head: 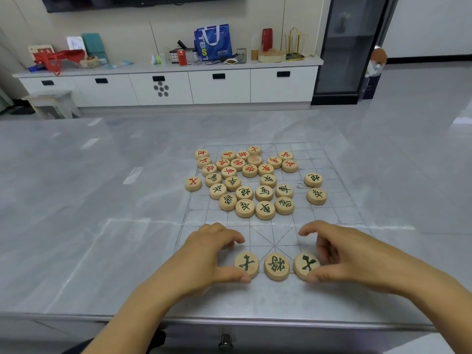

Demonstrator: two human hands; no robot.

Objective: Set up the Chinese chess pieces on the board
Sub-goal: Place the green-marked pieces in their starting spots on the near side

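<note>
A transparent chess board (329,159) with faint grid lines lies on the grey table. Three green-lettered wooden pieces stand in a row on its near edge: a left advisor (246,264), a general (276,266) and a right advisor (306,265). My left hand (212,251) curls around the left advisor, thumb touching its near rim. My right hand (339,251) cups the right advisor, thumb against its near rim. Further back, several green pieces (255,198) and several red pieces (245,162) lie jumbled on the board.
One red piece (193,183) lies just off the board's left side; two green pieces (315,187) sit apart on the right. The grey table (89,200) has a front edge close to me. A white cabinet (166,88) with clutter stands behind.
</note>
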